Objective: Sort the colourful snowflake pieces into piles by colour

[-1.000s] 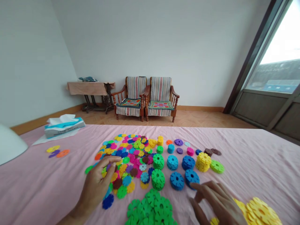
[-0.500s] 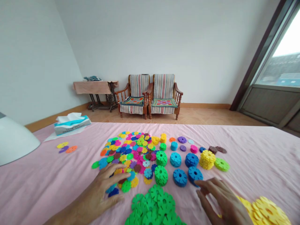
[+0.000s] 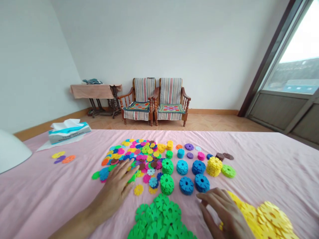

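Observation:
My left hand (image 3: 117, 189) lies flat and open on the near edge of a mixed heap of coloured snowflake discs (image 3: 134, 156), fingers stretched over several of them. My right hand (image 3: 221, 209) rests open on the pink cloth, fingers apart, between a blue disc stack (image 3: 201, 182) and a spread of yellow discs (image 3: 264, 215). A pile of green discs (image 3: 159, 219) lies between my hands. Small stacks stand beyond: green (image 3: 166, 183), blue (image 3: 186, 185), yellow (image 3: 213, 166).
The pink cloth (image 3: 274, 166) covers a wide surface. A tissue box (image 3: 68, 127) sits at the far left, with three loose discs (image 3: 62, 157) near it. A white rounded object (image 3: 11, 151) is at the left edge. Two wooden armchairs (image 3: 154, 101) and a side table (image 3: 96, 91) stand by the wall.
My left hand has slid forward and right across the mixed heap, pushing discs along. My right hand has shifted slightly left, staying beside the blue stack. The view has shifted a little.

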`<state>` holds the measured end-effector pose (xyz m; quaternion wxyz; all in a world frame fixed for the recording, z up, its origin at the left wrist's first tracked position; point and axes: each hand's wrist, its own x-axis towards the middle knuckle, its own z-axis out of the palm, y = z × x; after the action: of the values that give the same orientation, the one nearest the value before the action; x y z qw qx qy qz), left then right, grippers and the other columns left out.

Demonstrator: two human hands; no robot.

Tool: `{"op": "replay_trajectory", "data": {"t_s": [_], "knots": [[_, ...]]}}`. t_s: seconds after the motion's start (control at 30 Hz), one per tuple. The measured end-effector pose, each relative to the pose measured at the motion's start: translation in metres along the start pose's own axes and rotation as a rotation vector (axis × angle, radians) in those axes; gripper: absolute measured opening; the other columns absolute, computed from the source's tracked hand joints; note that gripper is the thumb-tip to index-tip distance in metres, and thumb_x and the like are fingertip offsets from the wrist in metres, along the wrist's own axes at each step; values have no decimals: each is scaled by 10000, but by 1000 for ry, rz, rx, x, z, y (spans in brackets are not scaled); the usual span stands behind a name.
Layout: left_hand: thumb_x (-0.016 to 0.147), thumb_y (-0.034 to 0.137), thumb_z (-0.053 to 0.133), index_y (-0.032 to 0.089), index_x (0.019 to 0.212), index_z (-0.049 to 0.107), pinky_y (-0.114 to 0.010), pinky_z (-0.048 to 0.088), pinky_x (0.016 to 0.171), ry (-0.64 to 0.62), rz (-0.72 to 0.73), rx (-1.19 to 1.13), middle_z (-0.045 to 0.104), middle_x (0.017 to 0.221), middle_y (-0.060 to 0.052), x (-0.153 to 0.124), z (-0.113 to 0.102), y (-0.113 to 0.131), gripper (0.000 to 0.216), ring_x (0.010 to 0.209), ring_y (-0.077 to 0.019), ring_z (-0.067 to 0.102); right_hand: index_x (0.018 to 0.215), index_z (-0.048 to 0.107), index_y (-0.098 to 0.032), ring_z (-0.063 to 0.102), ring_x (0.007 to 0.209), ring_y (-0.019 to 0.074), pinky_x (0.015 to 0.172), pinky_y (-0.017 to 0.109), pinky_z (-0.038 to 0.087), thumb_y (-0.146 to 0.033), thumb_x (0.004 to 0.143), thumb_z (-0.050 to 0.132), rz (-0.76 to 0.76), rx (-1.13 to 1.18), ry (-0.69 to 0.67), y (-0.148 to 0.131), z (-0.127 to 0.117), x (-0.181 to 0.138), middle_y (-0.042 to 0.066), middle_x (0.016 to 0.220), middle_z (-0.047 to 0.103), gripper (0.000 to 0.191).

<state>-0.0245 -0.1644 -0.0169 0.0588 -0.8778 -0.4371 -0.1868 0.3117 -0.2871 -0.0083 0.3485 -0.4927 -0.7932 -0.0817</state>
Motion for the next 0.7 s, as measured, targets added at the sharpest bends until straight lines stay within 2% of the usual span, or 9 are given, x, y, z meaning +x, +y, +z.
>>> {"op": "replay_trajectory", "data": {"t_s": [0.07, 0.13, 0.2, 0.3, 0.47, 0.6, 0.7], "knots": [[933, 316, 492, 269, 1272, 591, -488, 423, 1034, 50, 33, -77, 559, 1364, -78, 3, -4, 15, 357, 1264, -285, 486, 992, 580, -202, 651, 721, 173, 640, 276, 520, -122, 874, 515, 7, 11, -3, -2, 1, 0, 35, 774, 674, 156], [925, 292, 512, 265, 1146, 664, -444, 455, 1000, 43, 97, -159, 657, 1209, -60, 7, -11, 31, 269, 1150, -251, 566, 997, 582, -203, 646, 724, 176, 639, 284, 515, -116, 860, 530, 2, 23, -8, -5, 4, -1, 30, 773, 671, 171], [932, 254, 505, 261, 1097, 679, -414, 471, 965, 18, 141, -222, 691, 1117, -50, 11, -15, 44, 240, 1084, -228, 588, 1001, 583, -205, 645, 736, 185, 645, 297, 509, -116, 847, 552, -22, 32, -8, -8, 7, -3, 29, 782, 678, 180], [923, 256, 533, 281, 1154, 649, -416, 457, 968, -34, 177, -272, 671, 1163, -45, 18, -14, 53, 260, 1120, -233, 555, 991, 591, -214, 649, 752, 192, 672, 313, 504, -115, 841, 568, -51, 39, -8, -10, 11, -4, 27, 797, 691, 181], [855, 447, 617, 283, 1300, 546, -493, 410, 1012, -111, 150, -267, 585, 1288, -73, 30, -5, 51, 480, 1203, -284, 486, 991, 592, -211, 653, 738, 186, 649, 298, 511, -107, 852, 544, -50, 22, -33, -8, 14, -4, 29, 793, 690, 180], [839, 356, 635, 283, 1318, 524, -515, 367, 1037, -136, 209, -228, 555, 1307, -75, 37, -2, 54, 497, 1227, -291, 454, 990, 591, -205, 658, 724, 192, 628, 296, 510, -97, 849, 532, -61, 5, -18, -3, 15, -4, 38, 787, 695, 187], [836, 293, 622, 270, 1247, 583, -500, 376, 1018, -140, 242, -207, 566, 1289, -77, 40, -2, 58, 414, 1209, -290, 464, 993, 594, -209, 664, 721, 190, 634, 295, 515, -93, 847, 527, -69, -9, -9, -1, 17, -6, 35, 783, 699, 198]]}}
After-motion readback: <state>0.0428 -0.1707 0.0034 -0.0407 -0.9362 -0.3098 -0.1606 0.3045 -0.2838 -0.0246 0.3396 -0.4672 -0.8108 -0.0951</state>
